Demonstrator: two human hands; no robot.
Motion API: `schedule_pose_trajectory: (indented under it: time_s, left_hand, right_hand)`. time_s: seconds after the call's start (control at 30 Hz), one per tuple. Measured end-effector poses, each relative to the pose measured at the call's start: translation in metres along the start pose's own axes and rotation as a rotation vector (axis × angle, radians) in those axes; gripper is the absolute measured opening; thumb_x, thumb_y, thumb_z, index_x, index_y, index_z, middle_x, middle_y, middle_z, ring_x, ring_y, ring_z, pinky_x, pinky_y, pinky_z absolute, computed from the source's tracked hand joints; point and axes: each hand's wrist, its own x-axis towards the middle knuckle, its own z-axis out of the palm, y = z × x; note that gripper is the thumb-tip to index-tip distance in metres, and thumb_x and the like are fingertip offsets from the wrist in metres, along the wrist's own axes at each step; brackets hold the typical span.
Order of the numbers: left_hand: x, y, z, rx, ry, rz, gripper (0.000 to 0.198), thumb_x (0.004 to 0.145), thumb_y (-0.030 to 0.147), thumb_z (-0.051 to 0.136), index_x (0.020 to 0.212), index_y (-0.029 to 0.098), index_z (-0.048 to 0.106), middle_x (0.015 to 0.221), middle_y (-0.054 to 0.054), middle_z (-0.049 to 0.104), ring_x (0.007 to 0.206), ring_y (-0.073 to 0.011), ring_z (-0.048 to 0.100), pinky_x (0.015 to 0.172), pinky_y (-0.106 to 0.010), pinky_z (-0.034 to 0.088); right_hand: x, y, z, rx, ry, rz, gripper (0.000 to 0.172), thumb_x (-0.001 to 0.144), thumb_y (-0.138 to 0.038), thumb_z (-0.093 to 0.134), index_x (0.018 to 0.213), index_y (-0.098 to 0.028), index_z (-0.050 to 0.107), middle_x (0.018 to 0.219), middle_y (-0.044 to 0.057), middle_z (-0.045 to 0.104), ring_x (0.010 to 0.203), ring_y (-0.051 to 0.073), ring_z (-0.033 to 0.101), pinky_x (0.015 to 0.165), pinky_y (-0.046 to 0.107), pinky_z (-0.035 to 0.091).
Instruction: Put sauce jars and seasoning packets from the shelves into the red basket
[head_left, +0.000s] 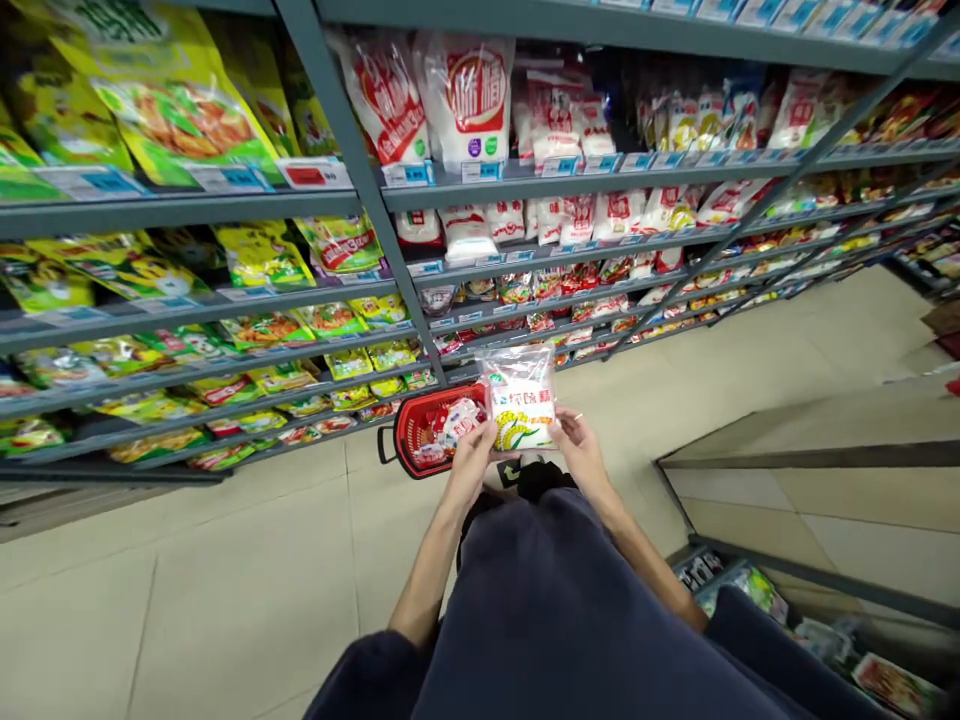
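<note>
Between my two hands is a clear plastic bag of MSG (523,395), with white contents, red lettering and a yellow and green grain print. My left hand (474,452) pinches its lower left edge. At the lower right edge, my right hand (576,440) has its thumb on the front and its fingers behind. The bag is upright, its front facing me. Below and left of it, a red shopping basket (405,425) with a black handle stands on the floor. Several red and white packets (457,420) lie inside; the bag and my left hand cover the basket's right side.
Grey shelves (645,185) with price tags run across the front. Large white and red bags (471,100) stand on an upper shelf; yellow-green packets (180,90) fill the left section. Another shelf unit (787,465) is close on my right. Pale tiles (247,580) cover the floor.
</note>
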Motion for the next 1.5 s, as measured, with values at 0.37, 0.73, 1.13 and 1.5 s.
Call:
schedule_pose_trajectory:
  time_s: [0.37, 0.73, 1.13, 1.5]
  left_hand:
    - [0.005, -0.041, 0.093, 0.058, 0.142, 0.097, 0.057, 0.075, 0.058, 0.082, 0.107, 0.013, 0.072, 0.108, -0.011, 0.076, 0.083, -0.0195, 0.073, 0.062, -0.027, 0.064]
    - [0.033, -0.162, 0.261, 0.118, 0.176, -0.063, 0.058, 0.070, 0.054, 0.087, 0.110, 0.013, 0.074, 0.099, -0.009, 0.079, 0.078, -0.0185, 0.074, 0.057, -0.025, 0.063]
    - [0.139, -0.194, 0.376, 0.318, -0.062, -0.153, 0.065, 0.073, 0.055, 0.085, 0.121, 0.013, 0.072, 0.077, -0.004, 0.074, 0.062, -0.0123, 0.065, 0.053, -0.019, 0.054]
    - [0.267, -0.218, 0.485, 0.304, -0.294, -0.168, 0.063, 0.078, 0.060, 0.078, 0.120, 0.014, 0.074, 0.100, -0.011, 0.079, 0.076, -0.0191, 0.070, 0.063, -0.029, 0.060]
  right_hand:
    - [0.028, -0.012, -0.089, 0.167, -0.088, -0.038, 0.031, 0.086, -0.042, 0.077, 0.109, -0.024, 0.067, 0.111, 0.005, 0.073, 0.106, 0.022, 0.067, 0.093, 0.035, 0.055]
    - [0.043, -0.018, -0.299, 0.226, -0.001, 0.033, 0.032, 0.085, -0.044, 0.077, 0.108, -0.024, 0.068, 0.108, 0.006, 0.074, 0.103, 0.023, 0.068, 0.089, 0.035, 0.056]
    - [0.109, -0.042, -0.414, 0.189, 0.267, -0.011, 0.038, 0.081, -0.050, 0.079, 0.106, -0.023, 0.069, 0.105, 0.008, 0.074, 0.099, 0.024, 0.067, 0.089, 0.039, 0.057]
    - [0.213, -0.092, -0.513, 0.035, 0.357, -0.034, 0.038, 0.080, -0.050, 0.080, 0.107, -0.025, 0.070, 0.112, 0.008, 0.073, 0.106, 0.025, 0.067, 0.093, 0.041, 0.056]
